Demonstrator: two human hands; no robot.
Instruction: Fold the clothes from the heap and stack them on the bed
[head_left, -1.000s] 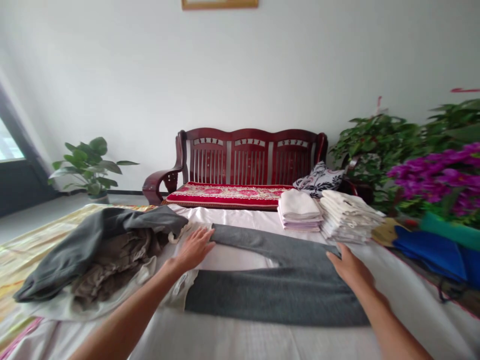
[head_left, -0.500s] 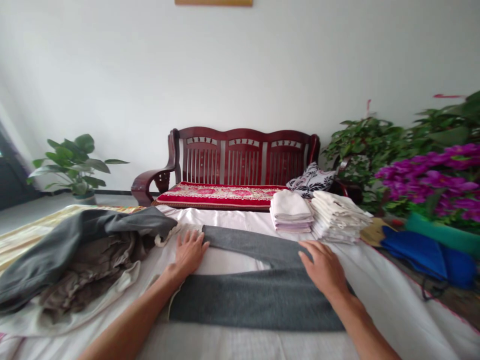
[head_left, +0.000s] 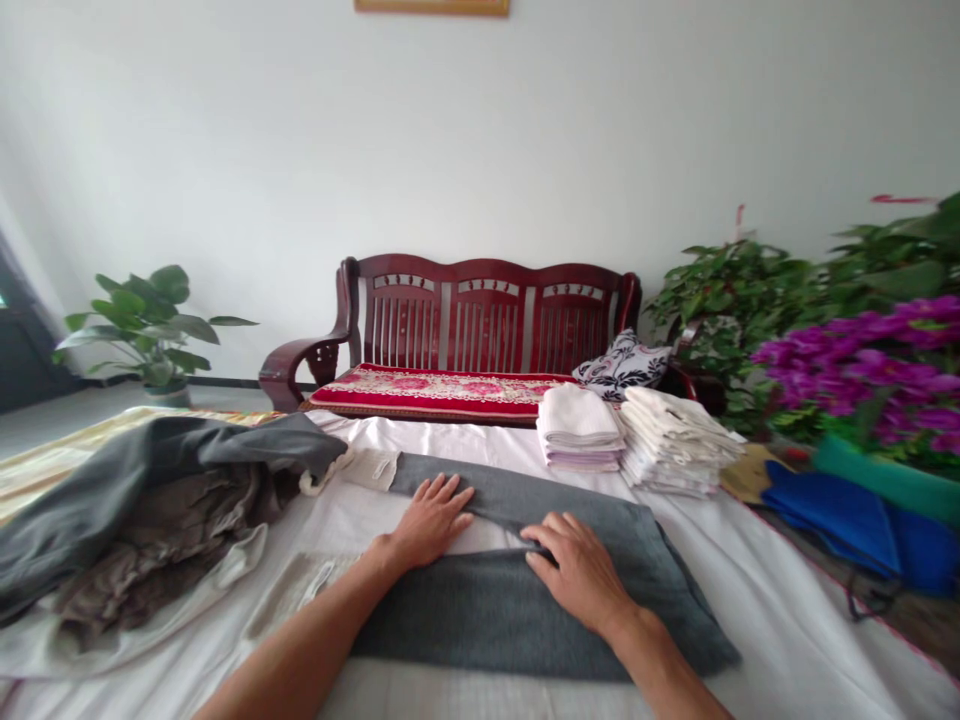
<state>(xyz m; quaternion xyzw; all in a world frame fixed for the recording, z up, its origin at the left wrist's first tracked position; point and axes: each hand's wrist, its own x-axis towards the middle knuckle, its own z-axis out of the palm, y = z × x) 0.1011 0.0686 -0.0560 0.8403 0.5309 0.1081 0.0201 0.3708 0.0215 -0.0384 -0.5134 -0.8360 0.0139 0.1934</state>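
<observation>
A pair of grey trousers (head_left: pixel 480 605) lies flat on the white cloth (head_left: pixel 757 570), legs toward the left and waist toward the right. Pale cuffs or lining (head_left: pixel 373 468) show at the leg ends. My left hand (head_left: pixel 431 525) rests with fingers spread on the far leg, close to the gap between the legs. Around the crotch, my right hand (head_left: pixel 577 570) lies on the fabric, its fingers apart and slightly bent. Neither hand grips anything. My left forearm covers part of the near leg's end.
Crumpled grey and brown clothes (head_left: pixel 157 520) lie to the left. Folded white cloths (head_left: pixel 577 420) and a cream stack (head_left: pixel 675 440) stand at the back right. Blue fabric (head_left: pixel 832 515) and purple flowers (head_left: pixel 862 360) are farther right. Behind is a wooden bench (head_left: pixel 484 310).
My left hand has moved right from the far leg's end along that leg. My right hand has shifted left and nearer, from the waist area to the crotch. Both cuffs show more now.
</observation>
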